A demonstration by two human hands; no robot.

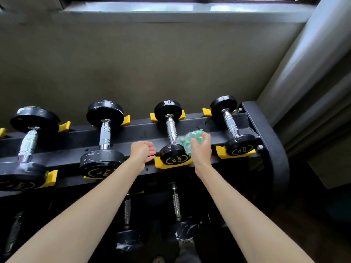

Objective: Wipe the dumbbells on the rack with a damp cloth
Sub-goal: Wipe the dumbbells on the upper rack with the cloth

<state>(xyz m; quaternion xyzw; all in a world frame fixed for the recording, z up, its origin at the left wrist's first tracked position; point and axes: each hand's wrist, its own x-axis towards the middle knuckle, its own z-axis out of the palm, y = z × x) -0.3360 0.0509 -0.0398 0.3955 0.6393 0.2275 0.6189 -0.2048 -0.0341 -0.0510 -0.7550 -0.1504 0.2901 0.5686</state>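
Note:
Several black dumbbells with chrome handles lie in yellow cradles on the top tier of a black rack (269, 141). My right hand (201, 149) grips a bunched green cloth (190, 141) against the right side of the near head of the third dumbbell (171, 137). My left hand (142, 151) hovers just left of that same head with loosely curled fingers and holds nothing. The second dumbbell (104, 133) carries white scuffs on both heads. Left of it lies the largest dumbbell (28, 143), and the smallest dumbbell (232, 126) sits at the right end.
A lower tier holds more dumbbells (177, 205) in shadow under my forearms. A grey-green wall (133, 63) rises right behind the rack, with a window sill (171, 10) above. A grey curtain (311, 69) hangs at the right, beside the rack's end frame.

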